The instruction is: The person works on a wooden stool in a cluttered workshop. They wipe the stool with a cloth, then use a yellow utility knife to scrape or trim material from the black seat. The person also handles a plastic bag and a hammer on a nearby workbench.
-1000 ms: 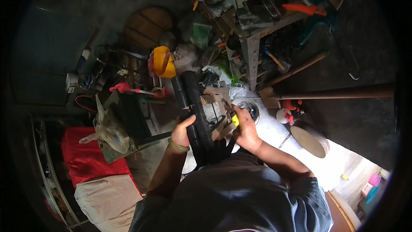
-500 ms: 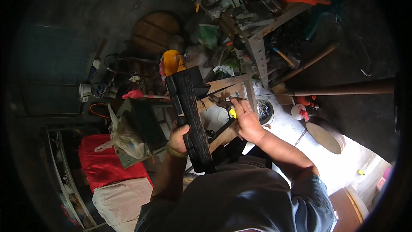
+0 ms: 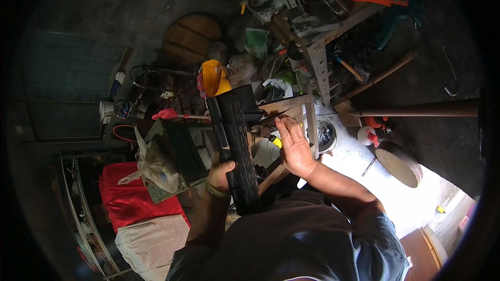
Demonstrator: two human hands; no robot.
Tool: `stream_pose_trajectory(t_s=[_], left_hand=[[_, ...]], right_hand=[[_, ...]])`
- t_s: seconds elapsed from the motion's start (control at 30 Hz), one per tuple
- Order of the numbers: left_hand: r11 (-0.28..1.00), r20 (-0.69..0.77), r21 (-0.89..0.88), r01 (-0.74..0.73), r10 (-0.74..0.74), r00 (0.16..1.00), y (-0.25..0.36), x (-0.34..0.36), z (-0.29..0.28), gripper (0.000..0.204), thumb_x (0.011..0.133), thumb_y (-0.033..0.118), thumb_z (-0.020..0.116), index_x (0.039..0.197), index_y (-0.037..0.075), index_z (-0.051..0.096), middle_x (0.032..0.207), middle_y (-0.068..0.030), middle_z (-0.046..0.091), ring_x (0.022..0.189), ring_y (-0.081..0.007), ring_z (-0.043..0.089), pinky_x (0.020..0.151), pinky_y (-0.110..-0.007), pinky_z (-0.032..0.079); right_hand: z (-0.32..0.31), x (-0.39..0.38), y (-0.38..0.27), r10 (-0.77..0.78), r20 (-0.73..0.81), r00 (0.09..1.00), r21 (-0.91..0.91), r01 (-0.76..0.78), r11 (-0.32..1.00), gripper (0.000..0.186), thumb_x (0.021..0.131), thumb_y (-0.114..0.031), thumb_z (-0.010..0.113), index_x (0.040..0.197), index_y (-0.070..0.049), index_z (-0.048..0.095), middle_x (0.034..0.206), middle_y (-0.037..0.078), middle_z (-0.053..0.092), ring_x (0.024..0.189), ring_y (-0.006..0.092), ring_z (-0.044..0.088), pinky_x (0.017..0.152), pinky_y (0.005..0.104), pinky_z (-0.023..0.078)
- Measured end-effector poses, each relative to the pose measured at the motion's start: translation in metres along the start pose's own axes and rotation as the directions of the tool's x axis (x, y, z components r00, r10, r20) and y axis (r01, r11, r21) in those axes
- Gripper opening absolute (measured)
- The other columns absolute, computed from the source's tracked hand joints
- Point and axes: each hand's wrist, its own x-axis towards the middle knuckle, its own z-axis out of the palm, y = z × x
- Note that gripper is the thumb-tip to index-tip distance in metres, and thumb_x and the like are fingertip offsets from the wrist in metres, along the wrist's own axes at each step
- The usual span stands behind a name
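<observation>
My left hand (image 3: pixel 221 174) grips the side of a long black, ribbed and rough-textured piece (image 3: pixel 235 135), held upright over my lap. A wooden frame (image 3: pixel 273 174) lies under and beside it. To the right of the black piece, my right hand (image 3: pixel 294 148) is closed around pliers with a yellow handle (image 3: pixel 275 141), its straightened fingers pressed together over them; the pliers' jaws are partly hidden.
A metal rack (image 3: pixel 321 73) with cluttered tools stands ahead. A wooden pole (image 3: pixel 416 110), a bucket (image 3: pixel 327 135) and a round disc (image 3: pixel 396 164) are at right. Red cloth (image 3: pixel 130 198) and a plastic bag (image 3: pixel 159 169) lie at left. A yellow scoop (image 3: pixel 213 77) sits beyond.
The black piece has turned to show its rough, speckled face. My right hand first rose, then shifted slightly left and down with the pliers, its fingers now extended further over them.
</observation>
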Motion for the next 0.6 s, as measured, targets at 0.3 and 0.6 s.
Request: stream_pose_trajectory(t_s=[0.3, 0.6], left_hand=[[1.0, 0.019, 0.001, -0.004, 0.004, 1.0, 0.004, -0.001, 0.008, 0.047, 0.071, 0.025, 0.067, 0.108, 0.0, 0.05, 0.083, -0.0109, 0.058, 0.067, -0.0215, 0.062, 0.057, -0.032, 0.055], [0.985, 0.093, -0.17, -0.011, 0.028, 0.995, -0.002, -0.003, 0.005, 0.037, 0.075, 0.006, 0.062, 0.11, -0.003, 0.056, 0.093, -0.0147, 0.061, 0.079, -0.0258, 0.065, 0.068, -0.037, 0.057]], right_hand=[[-0.007, 0.003, 0.002, 0.004, -0.01, 1.0, 0.01, -0.004, 1.0, 0.08, 0.059, 0.011, 0.055, 0.136, 0.003, 0.033, 0.124, 0.023, 0.042, 0.117, 0.0403, 0.041, 0.096, 0.0407, 0.041], [-0.011, 0.006, 0.0, 0.002, -0.057, 0.998, 0.056, 0.001, 0.998, 0.081, 0.057, 0.014, 0.053, 0.135, 0.003, 0.035, 0.123, 0.023, 0.042, 0.116, 0.0412, 0.041, 0.096, 0.0415, 0.04]])
